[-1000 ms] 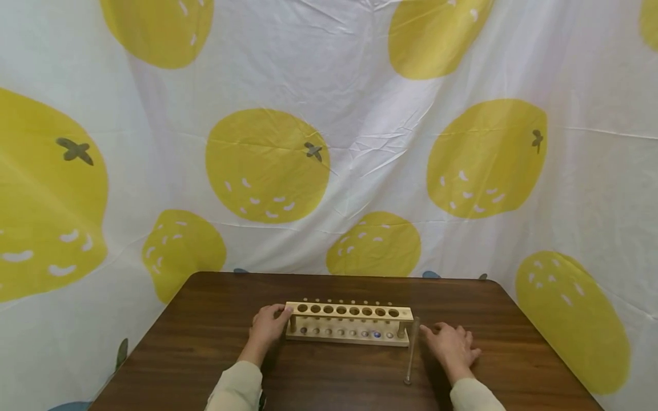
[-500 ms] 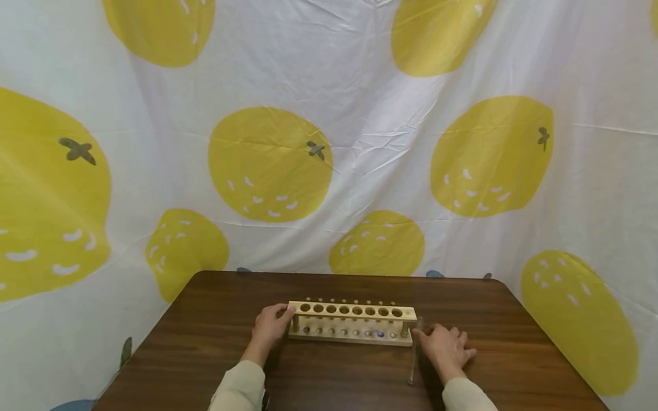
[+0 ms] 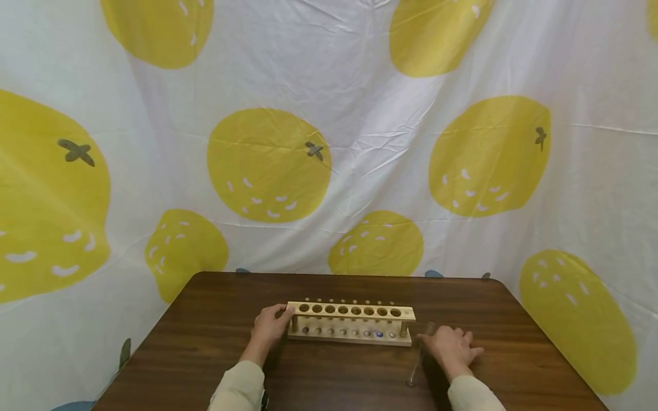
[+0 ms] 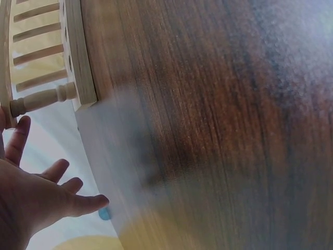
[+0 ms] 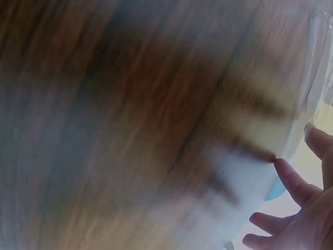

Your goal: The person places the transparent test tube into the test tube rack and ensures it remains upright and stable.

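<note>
Reference: clock face centred on the rack, 12 o'clock pointing away from the person.

Right hand (image 3: 452, 346), just past 3 o'clock: thumb and forefinger pinch the far end of a clear test tube (image 3: 418, 362). The remaining fingers are spread; in the right wrist view, one fingertip meets the table surface (image 3: 334, 377). The tube slants from its far end at 3 o'clock to its near end between 4 and 5 o'clock, outside the rack and apart from it. The near end appears ringed.

Left hand (image 3: 268, 326), at 9 o'clock: thumb and forefinger grip the left end of the wooden rack (image 3: 349, 313). The left wrist view shows the other fingers extended, away from the wood.

The rack stands upright on the table. Its top bar has eight round holes in one row. A turned post supports each end. Eight pegs form a row along the 12 o'clock side. The base board (image 3: 349, 341) carries eight round recesses: the one nearest 9 o'clock looks dark, and the second from the 3 o'clock end shows a blue spot (image 3: 379, 334). A mark (image 3: 408, 312) at the 3 o'clock end of the top bar is too small to read.

Pale sleeves (image 3: 237, 385) enter at 7 and 5 o'clock. Beyond the table, toward 12 o'clock, hangs a white cloth (image 3: 370, 171) printed with large yellow fruit (image 3: 269, 165).
</note>
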`<state>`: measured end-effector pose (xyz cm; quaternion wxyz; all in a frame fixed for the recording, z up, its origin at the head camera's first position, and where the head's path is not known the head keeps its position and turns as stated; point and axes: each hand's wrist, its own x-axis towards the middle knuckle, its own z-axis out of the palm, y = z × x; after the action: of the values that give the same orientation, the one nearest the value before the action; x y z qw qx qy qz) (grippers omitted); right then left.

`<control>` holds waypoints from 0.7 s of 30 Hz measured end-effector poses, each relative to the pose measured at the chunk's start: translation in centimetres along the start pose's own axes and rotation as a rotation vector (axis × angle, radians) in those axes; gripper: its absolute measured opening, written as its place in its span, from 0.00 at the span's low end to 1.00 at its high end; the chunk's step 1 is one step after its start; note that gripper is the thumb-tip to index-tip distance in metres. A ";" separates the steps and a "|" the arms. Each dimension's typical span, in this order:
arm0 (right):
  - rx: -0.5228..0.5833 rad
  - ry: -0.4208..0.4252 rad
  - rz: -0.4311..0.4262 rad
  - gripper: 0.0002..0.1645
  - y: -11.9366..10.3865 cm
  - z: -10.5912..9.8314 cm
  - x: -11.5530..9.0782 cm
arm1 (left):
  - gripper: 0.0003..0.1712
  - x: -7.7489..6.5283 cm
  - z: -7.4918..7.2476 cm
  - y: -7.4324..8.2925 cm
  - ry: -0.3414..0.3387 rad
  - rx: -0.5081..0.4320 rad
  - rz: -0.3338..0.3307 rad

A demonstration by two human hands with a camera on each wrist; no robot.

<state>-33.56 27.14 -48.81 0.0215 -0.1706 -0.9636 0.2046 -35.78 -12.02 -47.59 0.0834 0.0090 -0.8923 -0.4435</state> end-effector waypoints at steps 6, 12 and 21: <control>-0.013 -0.016 0.023 0.39 0.1 -0.4 0.3 | 0.24 0.0 0.0 -0.1 0.005 -0.008 0.007; -0.007 -0.017 0.028 0.31 0.1 -0.6 0.1 | 0.25 -0.1 -0.1 0.1 0.012 -0.007 0.005; 0.041 0.037 0.037 0.41 0.3 -0.9 0.0 | 0.23 -0.1 0.0 0.2 0.012 -0.034 -0.009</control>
<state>-33.40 27.74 -48.06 0.0391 -0.1915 -0.9554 0.2216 -35.66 -11.93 -47.45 0.0868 0.0144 -0.8841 -0.4590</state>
